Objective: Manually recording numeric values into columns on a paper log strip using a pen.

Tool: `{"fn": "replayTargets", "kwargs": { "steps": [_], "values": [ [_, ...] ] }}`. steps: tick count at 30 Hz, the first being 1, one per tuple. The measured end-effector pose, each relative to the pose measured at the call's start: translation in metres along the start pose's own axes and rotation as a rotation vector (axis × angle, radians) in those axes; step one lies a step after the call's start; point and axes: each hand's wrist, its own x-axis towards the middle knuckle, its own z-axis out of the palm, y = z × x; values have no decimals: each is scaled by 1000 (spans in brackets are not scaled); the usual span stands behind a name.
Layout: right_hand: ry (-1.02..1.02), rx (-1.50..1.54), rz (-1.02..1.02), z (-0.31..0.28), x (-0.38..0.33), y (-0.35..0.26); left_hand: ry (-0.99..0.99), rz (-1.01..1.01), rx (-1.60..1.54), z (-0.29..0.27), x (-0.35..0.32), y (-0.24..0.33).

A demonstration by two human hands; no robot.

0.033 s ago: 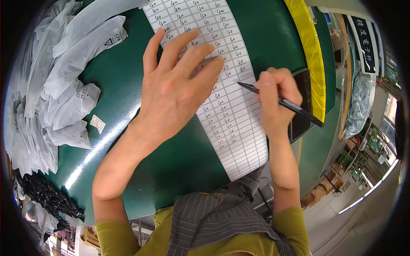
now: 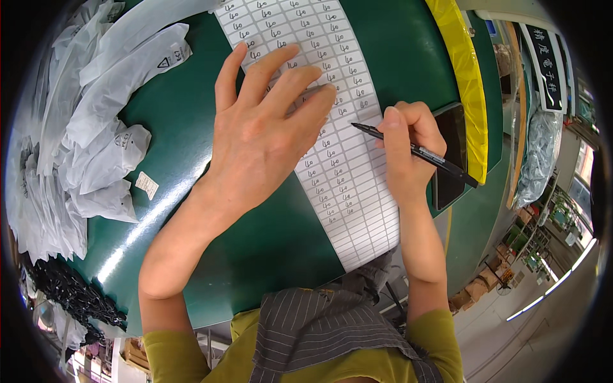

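A long white sheet of small labels (image 2: 370, 185) runs down the green table, several of its cells marked by hand in black. My left hand (image 2: 268, 121) lies spread over the sheet's left part, fingers apart and holding nothing. Between the thumb and fingers of my right hand (image 2: 408, 143) is a slim black marker pen (image 2: 440, 163), its tip over a blank cell right of the left fingers. Whether the tip touches the paper I cannot tell. Cells beneath my left hand are hidden.
Heaped whitish plastic bags (image 2: 96, 127) cover the table's left side, a small white label (image 2: 146, 185) beside them. On the right lie a dark phone (image 2: 450, 153) and a yellow strip (image 2: 463, 83). Black tangled parts (image 2: 70, 297) sit lower left.
My right hand has shifted very slightly left with the marker pen, whose tip moves a little left over the sheet. My left hand stays almost in place.
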Motion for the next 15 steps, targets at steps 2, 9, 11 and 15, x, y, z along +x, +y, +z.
{"fn": "replayTargets", "kwargs": {
  "steps": [2, 9, 11, 15],
  "values": [
    [59, 53, 2, 4, 1, -4, -13, 1, 4, 0, 0, 2],
    [21, -41, -28, 6, 1, 0, -12, -7, 7, 0, -2, 1],
    [-2, -37, -25, 6, 2, -2, -13, -3, 5, -1, -1, 2],
    [-13, -28, -19, 7, 2, -3, -11, 0, 10, -1, -1, 2]
  ]
}}
